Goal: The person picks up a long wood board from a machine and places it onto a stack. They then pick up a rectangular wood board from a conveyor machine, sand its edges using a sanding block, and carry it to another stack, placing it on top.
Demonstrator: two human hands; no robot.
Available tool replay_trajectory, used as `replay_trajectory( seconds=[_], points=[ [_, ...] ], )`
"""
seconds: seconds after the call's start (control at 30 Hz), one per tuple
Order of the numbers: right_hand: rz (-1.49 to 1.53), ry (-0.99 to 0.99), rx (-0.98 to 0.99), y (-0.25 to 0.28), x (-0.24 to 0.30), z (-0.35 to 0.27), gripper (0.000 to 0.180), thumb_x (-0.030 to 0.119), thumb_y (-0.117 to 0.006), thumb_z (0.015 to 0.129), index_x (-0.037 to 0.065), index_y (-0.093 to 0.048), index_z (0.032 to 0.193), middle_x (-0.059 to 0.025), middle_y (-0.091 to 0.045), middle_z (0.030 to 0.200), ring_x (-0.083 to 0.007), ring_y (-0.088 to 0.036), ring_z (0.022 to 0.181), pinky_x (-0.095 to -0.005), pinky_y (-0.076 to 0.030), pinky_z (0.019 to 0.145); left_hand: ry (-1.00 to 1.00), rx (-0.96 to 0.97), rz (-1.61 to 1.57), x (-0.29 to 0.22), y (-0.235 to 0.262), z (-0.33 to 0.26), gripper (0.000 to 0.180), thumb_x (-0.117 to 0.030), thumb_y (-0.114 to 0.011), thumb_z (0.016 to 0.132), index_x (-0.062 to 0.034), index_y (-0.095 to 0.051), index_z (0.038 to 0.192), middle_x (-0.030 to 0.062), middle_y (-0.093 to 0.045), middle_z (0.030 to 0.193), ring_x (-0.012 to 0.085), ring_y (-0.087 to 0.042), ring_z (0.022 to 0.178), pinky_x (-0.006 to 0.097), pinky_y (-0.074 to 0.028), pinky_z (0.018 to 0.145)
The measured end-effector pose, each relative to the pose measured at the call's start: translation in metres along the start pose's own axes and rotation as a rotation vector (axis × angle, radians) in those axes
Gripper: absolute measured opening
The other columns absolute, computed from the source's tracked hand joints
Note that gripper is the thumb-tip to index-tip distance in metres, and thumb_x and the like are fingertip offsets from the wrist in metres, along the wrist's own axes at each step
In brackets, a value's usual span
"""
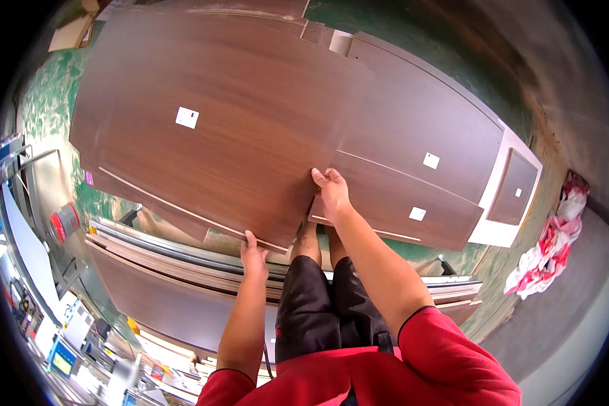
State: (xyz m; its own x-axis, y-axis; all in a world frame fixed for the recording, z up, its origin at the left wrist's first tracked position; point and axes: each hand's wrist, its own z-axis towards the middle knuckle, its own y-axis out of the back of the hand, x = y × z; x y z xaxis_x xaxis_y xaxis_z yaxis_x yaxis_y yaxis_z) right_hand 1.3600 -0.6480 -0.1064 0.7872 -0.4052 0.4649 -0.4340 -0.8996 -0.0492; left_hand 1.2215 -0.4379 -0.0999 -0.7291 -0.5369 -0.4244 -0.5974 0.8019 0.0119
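A large dark brown wood-grain panel (243, 149) with a small white label (187, 117) lies tilted before me. My left hand (253, 257) grips its near edge, thumb on top and fingers underneath. Close to the panel's near right corner, my right hand (333, 191) is closed on its side edge, thumb over the face; the fingertips are partly hidden. Under and right of it are more brown panels: a narrow one (392, 193) by my right forearm and a wider one (413, 108) beyond, each with a white label.
Behind my legs, boards (176, 287) are stacked beside a metal rail (162, 240). A small brown panel (514, 186) rests on a white board (497, 233) at right, near red-and-white cloth (555, 240). A red-and-grey can (64, 222) and machinery stand at left.
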Motion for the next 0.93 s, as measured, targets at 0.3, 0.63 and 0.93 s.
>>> replay_trajectory(
  seconds=[0.3, 0.63, 0.93],
  points=[
    [0.078, 0.142, -0.215, 0.085, 0.023, 0.006, 0.021, 0.019, -0.065, 0.084, 0.002, -0.059, 0.095, -0.0012, -0.051, 0.083, -0.0132, -0.043, 0.081, -0.0310, -0.037, 0.074, 0.107, 0.112, -0.061, -0.034, 0.019, 0.006, 0.087, -0.063, -0.049, 0.085, 0.0038, -0.024, 0.135, 0.0205, -0.038, 0.132, 0.0321, -0.041, 0.121, 0.047, -0.034, 0.102],
    [0.375, 0.273, -0.787, 0.203, 0.038, -0.017, 0.025, 0.034, -0.061, 0.083, 0.010, -0.057, 0.084, 0.0022, -0.050, 0.085, -0.0115, -0.044, 0.085, -0.0274, -0.036, 0.080, 0.074, 0.076, -0.410, -0.065, 0.003, 0.011, 0.073, -0.060, -0.053, 0.084, -0.0035, -0.040, 0.128, 0.0091, -0.047, 0.127, 0.0258, -0.040, 0.122, 0.043, -0.027, 0.107],
    [0.300, 0.262, -1.052, 0.281, 0.017, -0.032, 0.033, 0.030, -0.055, 0.084, -0.002, -0.063, 0.081, -0.0069, -0.052, 0.073, -0.0153, -0.043, 0.073, -0.0326, -0.039, 0.069, 0.030, 0.250, -0.337, -0.022, -0.025, 0.013, 0.071, -0.062, -0.035, 0.090, -0.0170, -0.025, 0.144, 0.0066, -0.025, 0.149, 0.0237, -0.024, 0.136, 0.045, -0.016, 0.113]
  ],
)
